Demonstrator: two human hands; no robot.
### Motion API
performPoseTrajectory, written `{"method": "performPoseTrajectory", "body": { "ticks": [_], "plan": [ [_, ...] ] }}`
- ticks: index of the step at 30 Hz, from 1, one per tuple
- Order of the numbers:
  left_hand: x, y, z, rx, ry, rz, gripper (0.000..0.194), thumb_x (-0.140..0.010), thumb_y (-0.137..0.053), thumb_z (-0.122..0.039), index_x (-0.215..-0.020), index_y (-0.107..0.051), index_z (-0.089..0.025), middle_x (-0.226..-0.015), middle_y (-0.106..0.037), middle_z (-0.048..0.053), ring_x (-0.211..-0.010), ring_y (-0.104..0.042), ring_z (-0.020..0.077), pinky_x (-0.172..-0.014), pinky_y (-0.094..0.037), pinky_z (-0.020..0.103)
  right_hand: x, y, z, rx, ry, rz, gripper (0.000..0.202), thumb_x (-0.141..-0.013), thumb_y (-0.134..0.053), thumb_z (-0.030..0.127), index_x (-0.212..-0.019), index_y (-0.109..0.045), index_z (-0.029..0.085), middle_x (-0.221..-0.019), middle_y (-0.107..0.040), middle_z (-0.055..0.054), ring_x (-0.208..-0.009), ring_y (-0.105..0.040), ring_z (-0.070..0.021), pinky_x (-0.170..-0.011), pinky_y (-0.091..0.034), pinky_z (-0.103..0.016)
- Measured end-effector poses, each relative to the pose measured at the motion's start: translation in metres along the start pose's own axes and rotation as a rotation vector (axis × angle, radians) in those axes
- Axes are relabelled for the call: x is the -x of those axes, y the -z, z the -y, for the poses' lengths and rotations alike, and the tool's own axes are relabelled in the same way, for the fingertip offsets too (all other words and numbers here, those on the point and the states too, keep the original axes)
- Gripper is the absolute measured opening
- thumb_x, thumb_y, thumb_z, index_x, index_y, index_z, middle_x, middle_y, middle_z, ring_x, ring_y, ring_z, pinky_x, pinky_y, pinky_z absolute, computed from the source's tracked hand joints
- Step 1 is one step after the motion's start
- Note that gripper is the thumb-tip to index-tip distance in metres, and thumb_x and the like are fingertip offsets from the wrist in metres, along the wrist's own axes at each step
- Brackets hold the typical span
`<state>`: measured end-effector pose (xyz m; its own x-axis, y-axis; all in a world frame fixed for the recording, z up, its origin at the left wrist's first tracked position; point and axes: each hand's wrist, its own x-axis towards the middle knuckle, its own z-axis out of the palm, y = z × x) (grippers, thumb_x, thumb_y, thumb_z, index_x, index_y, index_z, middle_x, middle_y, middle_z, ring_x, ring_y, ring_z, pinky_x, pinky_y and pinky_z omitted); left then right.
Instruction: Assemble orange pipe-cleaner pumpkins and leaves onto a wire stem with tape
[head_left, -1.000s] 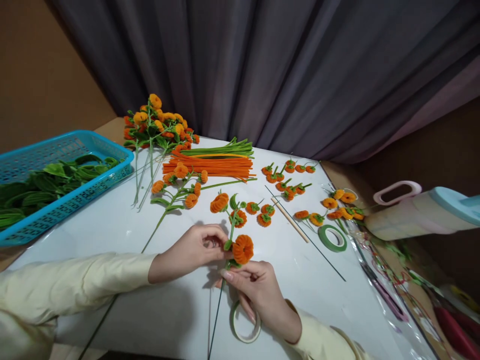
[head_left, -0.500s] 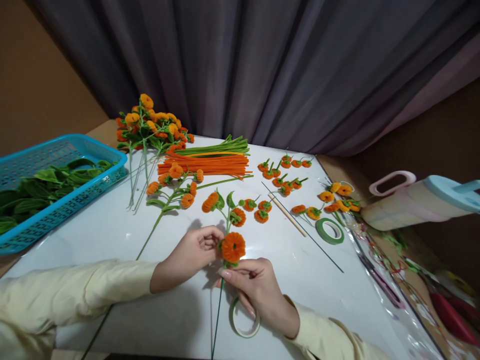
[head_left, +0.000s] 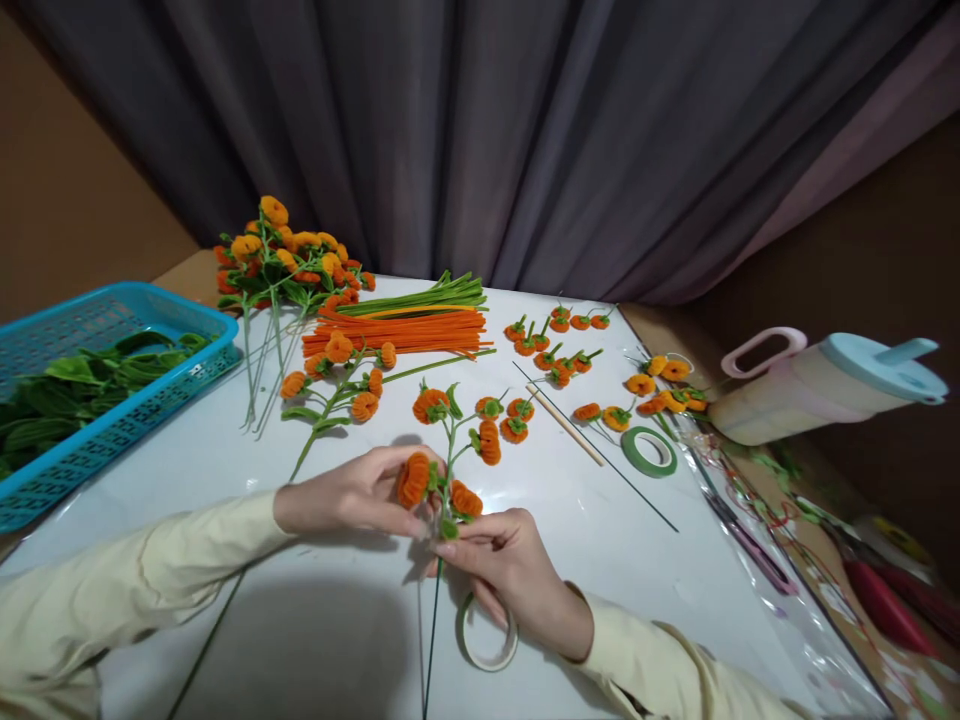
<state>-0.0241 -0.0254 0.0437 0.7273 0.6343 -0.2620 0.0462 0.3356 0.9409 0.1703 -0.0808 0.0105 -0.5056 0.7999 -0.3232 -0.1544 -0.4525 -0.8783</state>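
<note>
Ribbed, velvety orange blossoms and small fuzzy green leaves branch off the orange-and-green plush flower spray (head_left: 450,450), whose slim stem continues downward as a straight, dark green wire (head_left: 432,635). On the glossy white worktop (head_left: 322,650) lie fuzzy, straight orange chenille sticks (head_left: 397,332) and similar green chenille sticks (head_left: 442,293). A perforated blue plastic basket (head_left: 225,335) holds pointed green leaves (head_left: 90,385).

The spray stands between the two hands, its blossoms above the right fingertips and its wire running below them. The right hand (head_left: 517,570) has its grip closed in a pinch of thumb and forefinger on the stem; a pale green tape ring (head_left: 488,663) sits just under its lower fingers. The left hand's (head_left: 341,495) grip is partly closed, fingers curled behind the spray's lower left blossom; whether it pinches anything cannot be told.
</note>
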Motion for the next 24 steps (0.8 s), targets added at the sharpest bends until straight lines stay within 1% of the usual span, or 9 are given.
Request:
{"method": "performPoseTrajectory", "body": {
  "ticks": [2,4,5,7,10,12,16,20,24],
  "plan": [
    [0.000,0.010,-0.018,0.024,-0.031,0.058,0.051,-0.058,-0.073,-0.030,-0.104,-0.055,-0.018,-0.095,-0.060,0.004,-0.091,-0.054,0.0204,-0.076,-0.042,0.027,0.001,-0.002,0.001,0.011,0.007,-0.012,0.031,-0.072,-0.069,0.039,-0.067,-0.072,0.009,-0.058,-0.067,-0.006,-0.024,-0.034,0.0006,-0.026,-0.017,-0.016],
    [-0.002,0.013,-0.032,-0.130,0.005,0.036,0.037,-0.069,-0.062,-0.041,-0.097,-0.060,-0.017,-0.093,-0.061,0.005,-0.090,-0.053,0.0204,-0.074,-0.041,0.026,0.003,-0.003,0.001,0.015,0.014,-0.029,0.031,-0.072,-0.069,0.039,-0.065,-0.071,0.009,-0.057,-0.066,-0.005,-0.024,-0.034,0.0005,-0.026,-0.017,-0.016],
    [-0.004,0.011,-0.037,-0.287,0.044,-0.019,0.031,-0.078,-0.052,-0.043,-0.092,-0.062,-0.016,-0.089,-0.061,0.005,-0.085,-0.053,0.0182,-0.072,-0.040,0.025,0.003,-0.004,0.001,0.019,0.016,-0.038,0.031,-0.072,-0.070,0.039,-0.064,-0.071,0.009,-0.057,-0.066,-0.005,-0.024,-0.034,0.0004,-0.026,-0.018,-0.016],
    [-0.010,0.002,-0.041,-0.600,0.112,-0.108,0.031,-0.078,-0.053,-0.045,-0.073,-0.062,-0.015,-0.065,-0.056,0.000,-0.061,-0.048,0.0127,-0.055,-0.035,0.021,0.003,-0.005,0.000,0.039,0.018,-0.056,0.030,-0.072,-0.070,0.038,-0.064,-0.071,0.009,-0.057,-0.066,-0.005,-0.024,-0.033,0.0004,-0.026,-0.018,-0.016],
    [-0.019,-0.010,-0.038,-0.792,0.042,-0.200,0.033,-0.077,-0.055,-0.043,-0.061,-0.055,-0.014,-0.052,-0.046,-0.004,-0.052,-0.039,0.0090,-0.048,-0.029,0.019,0.002,-0.004,-0.001,0.068,0.028,-0.084,0.027,-0.073,-0.070,0.034,-0.063,-0.071,0.009,-0.046,-0.061,-0.002,-0.023,-0.032,0.0002,-0.026,-0.018,-0.016],
    [-0.022,-0.013,-0.036,-0.777,0.009,-0.174,0.033,-0.078,-0.054,-0.041,-0.060,-0.054,-0.014,-0.052,-0.045,-0.004,-0.052,-0.038,0.0084,-0.047,-0.029,0.018,0.002,-0.003,-0.002,0.044,0.024,-0.079,0.026,-0.072,-0.071,0.033,-0.062,-0.071,0.009,-0.046,-0.061,-0.001,-0.023,-0.033,0.0000,-0.026,-0.018,-0.016],
    [-0.019,-0.006,-0.035,-0.625,-0.026,-0.033,0.028,-0.079,-0.054,-0.036,-0.064,-0.057,-0.013,-0.057,-0.049,-0.003,-0.055,-0.042,0.0090,-0.051,-0.033,0.017,0.002,0.000,0.000,-0.021,-0.016,0.060,0.020,-0.072,-0.071,0.030,-0.068,-0.072,0.010,-0.068,-0.070,-0.006,-0.025,-0.038,0.0005,-0.026,-0.020,-0.016],
    [-0.019,0.000,-0.031,-0.476,-0.109,0.095,0.022,-0.080,-0.054,-0.032,-0.071,-0.061,-0.013,-0.073,-0.060,0.002,-0.073,-0.054,0.0153,-0.066,-0.043,0.022,0.001,0.000,0.003,-0.019,-0.009,0.114,0.019,-0.073,-0.071,0.027,-0.067,-0.072,0.009,-0.068,-0.070,-0.006,-0.024,-0.037,0.0013,-0.027,-0.022,-0.016],
    [-0.021,-0.001,-0.023,-0.487,-0.151,0.012,0.024,-0.083,-0.052,-0.036,-0.089,-0.061,-0.015,-0.092,-0.063,0.005,-0.086,-0.057,0.0173,-0.079,-0.045,0.027,0.001,0.000,0.004,-0.001,0.016,0.072,0.020,-0.073,-0.071,0.029,-0.068,-0.073,0.009,-0.068,-0.070,-0.006,-0.025,-0.038,0.0007,-0.027,-0.022,-0.016]
  ]
}}
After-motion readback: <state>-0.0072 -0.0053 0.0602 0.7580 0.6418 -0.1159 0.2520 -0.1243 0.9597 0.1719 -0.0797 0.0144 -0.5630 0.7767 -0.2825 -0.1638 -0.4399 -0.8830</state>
